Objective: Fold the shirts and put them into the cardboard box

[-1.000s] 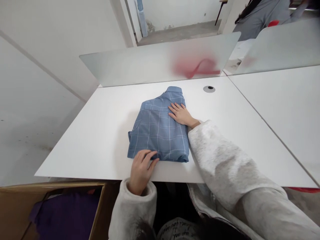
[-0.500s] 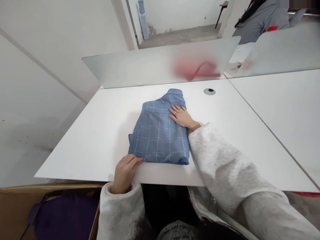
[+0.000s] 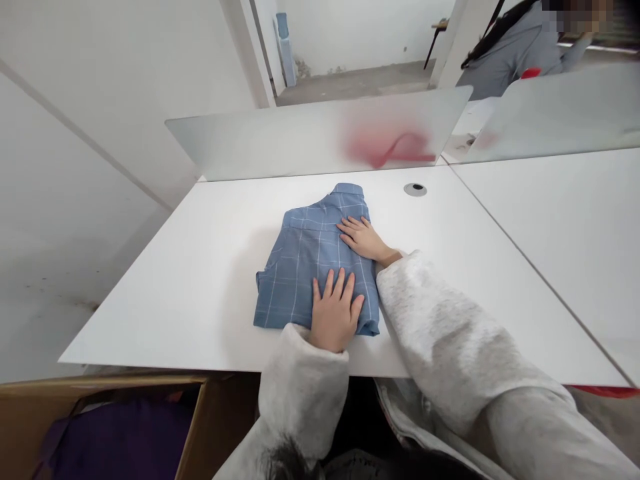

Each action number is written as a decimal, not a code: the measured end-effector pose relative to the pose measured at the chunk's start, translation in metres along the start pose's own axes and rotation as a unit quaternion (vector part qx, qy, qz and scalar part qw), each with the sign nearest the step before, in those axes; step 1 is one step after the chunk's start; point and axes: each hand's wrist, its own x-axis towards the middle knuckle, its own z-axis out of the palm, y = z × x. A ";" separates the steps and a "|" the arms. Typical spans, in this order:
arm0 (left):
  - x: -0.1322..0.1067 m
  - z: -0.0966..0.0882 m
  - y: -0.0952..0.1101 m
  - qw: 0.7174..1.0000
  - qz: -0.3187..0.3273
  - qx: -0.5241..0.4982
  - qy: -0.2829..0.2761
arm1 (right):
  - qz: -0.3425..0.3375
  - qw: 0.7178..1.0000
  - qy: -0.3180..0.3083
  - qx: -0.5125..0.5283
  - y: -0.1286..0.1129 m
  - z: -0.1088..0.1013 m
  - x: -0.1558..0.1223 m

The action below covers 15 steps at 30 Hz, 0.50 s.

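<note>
A folded blue shirt [image 3: 295, 267] with a white check lies on the white table [image 3: 190, 287], its collar toward the far side. My left hand [image 3: 335, 313] rests flat on the lower part of the shirt, fingers spread. Higher up, near the shirt's right edge, my right hand [image 3: 364, 239] also presses flat on the cloth with its fingers apart. Neither hand grips the fabric. Light grey sleeves cover both wrists.
A frosted divider [image 3: 280, 143] stands along the table's far edge, with a blurred red item behind it. At front left is a cardboard box [image 3: 204, 400] holding purple cloth [image 3: 120, 440]. A cable hole [image 3: 415, 190] sits at back right. Another person [image 3: 515, 53] is beyond the divider.
My left hand has left the shirt's lower left corner, moved right and now lies spread on its lower part. My right hand stays in place on the shirt.
</note>
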 end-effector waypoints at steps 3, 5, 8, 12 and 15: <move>-0.013 0.004 -0.003 1.000 -0.005 0.021 -0.022 | 0.016 1.000 -0.003 -0.004 0.001 0.000 0.001; -0.019 0.001 -0.008 0.999 0.001 0.024 -0.030 | 0.029 0.999 -0.004 -0.011 0.000 -0.002 0.002; -0.021 -0.001 -0.012 0.999 0.008 0.026 -0.031 | 0.021 0.999 -0.006 -0.030 -0.011 -0.011 0.002; -0.019 0.003 -0.011 1.000 0.007 0.023 -0.008 | -0.152 0.985 -0.085 0.012 -0.047 -0.030 -0.008; -0.020 0.005 -0.010 1.000 0.009 0.014 0.005 | -0.257 0.955 -0.136 0.063 -0.071 -0.033 -0.016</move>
